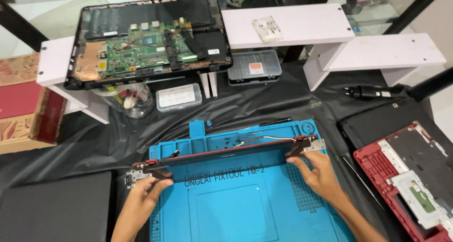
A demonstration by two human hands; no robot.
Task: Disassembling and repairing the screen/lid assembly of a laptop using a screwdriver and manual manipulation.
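Hinged screen frame (226,159) over blue repair mat (236,209) on black-draped table (94,138), clamped endwise by left hand (144,195) and right hand (318,173); opened laptop base (151,39) on white shelf (54,62) behind.

A clear labelled parts box (179,97) sits below the opened laptop; a red patterned carton (21,103) stands far left.

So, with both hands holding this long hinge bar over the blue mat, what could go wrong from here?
1. The hinge bar is long and thin, and the left hand and right hand grip only its ends, so it might bend or twist.
2. The thin wires along its top edge could snag or tear.
3. The small screws loose on the blue mat could be knocked away.
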